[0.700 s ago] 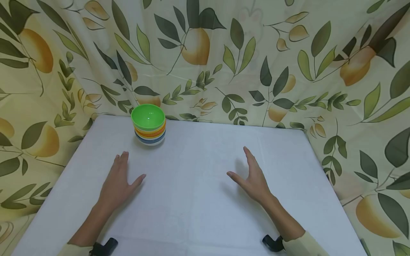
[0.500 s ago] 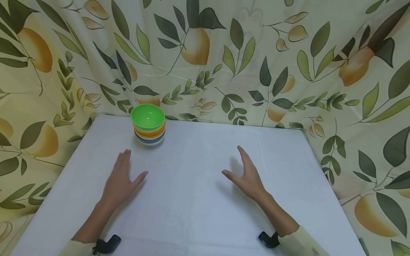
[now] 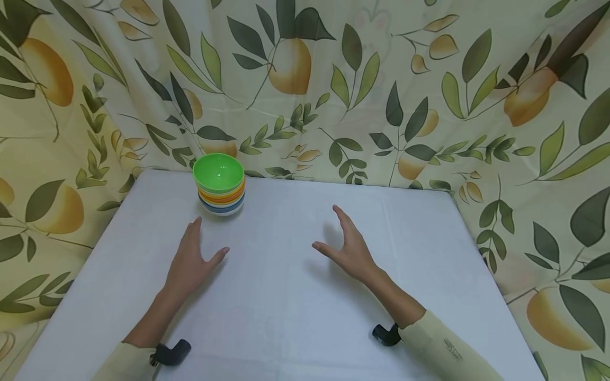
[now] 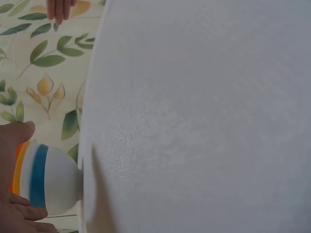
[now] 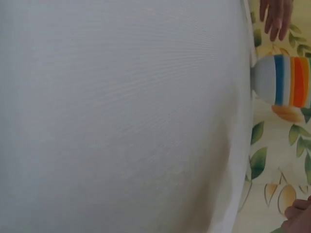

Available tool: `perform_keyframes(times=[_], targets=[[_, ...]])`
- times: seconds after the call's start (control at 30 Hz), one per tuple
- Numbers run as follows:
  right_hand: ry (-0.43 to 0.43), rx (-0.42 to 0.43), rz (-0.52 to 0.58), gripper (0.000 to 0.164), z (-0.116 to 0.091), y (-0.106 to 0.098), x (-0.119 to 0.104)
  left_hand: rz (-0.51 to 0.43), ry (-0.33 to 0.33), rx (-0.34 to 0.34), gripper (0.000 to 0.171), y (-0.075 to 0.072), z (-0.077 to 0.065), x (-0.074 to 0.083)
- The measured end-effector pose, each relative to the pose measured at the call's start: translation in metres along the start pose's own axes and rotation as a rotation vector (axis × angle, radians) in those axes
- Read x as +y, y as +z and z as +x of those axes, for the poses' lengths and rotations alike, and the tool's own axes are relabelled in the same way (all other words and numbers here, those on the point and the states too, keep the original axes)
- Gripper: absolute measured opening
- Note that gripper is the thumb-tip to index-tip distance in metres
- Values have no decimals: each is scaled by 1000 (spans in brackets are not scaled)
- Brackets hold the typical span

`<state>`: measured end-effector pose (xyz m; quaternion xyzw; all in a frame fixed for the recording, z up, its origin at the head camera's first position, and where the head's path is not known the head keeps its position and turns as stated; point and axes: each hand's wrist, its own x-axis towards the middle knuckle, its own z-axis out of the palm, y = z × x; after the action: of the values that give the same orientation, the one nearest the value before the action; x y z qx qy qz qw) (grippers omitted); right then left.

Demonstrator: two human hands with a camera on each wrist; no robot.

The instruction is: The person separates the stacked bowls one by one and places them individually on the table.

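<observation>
A stack of nested bowls stands at the back left of the table, a green bowl on top with orange, yellow, blue and white rims below it. My left hand is just in front of the stack, thumb spread from the straight fingers, holding nothing. Over the middle right of the table, my right hand also has its thumb and fingers apart with nothing in them. The left wrist view shows the stack behind the fingers of the left hand. In the right wrist view the stack appears at the right edge.
A white cloth covers the table. Behind and beside it hangs a curtain printed with leaves and fruit. A black wrist camera sits at the left cuff, another camera at the right cuff.
Both hands have moved inward and forward, the right hand leftward by more. The left hand is closer to the stack of bowls, which has stayed in place.
</observation>
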<state>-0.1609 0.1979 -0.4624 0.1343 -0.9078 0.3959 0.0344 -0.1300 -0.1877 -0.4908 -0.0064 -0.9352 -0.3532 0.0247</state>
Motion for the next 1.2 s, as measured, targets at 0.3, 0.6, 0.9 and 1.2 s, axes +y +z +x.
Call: perform_keyframes(times=[0.3,0.6,0.9,1.2], targets=[[-21,-26,72,102,22,17,-17,-91,-46,44,103,3,17,3],[-79,-30,118,101,47,33,-40,-148,-35,107,104,8,29,1],[-100,-54,129,102,75,47,-64,-205,-78,137,108,8,42,0],[-98,-99,123,105,100,60,-87,-251,-82,162,109,12,59,-6]])
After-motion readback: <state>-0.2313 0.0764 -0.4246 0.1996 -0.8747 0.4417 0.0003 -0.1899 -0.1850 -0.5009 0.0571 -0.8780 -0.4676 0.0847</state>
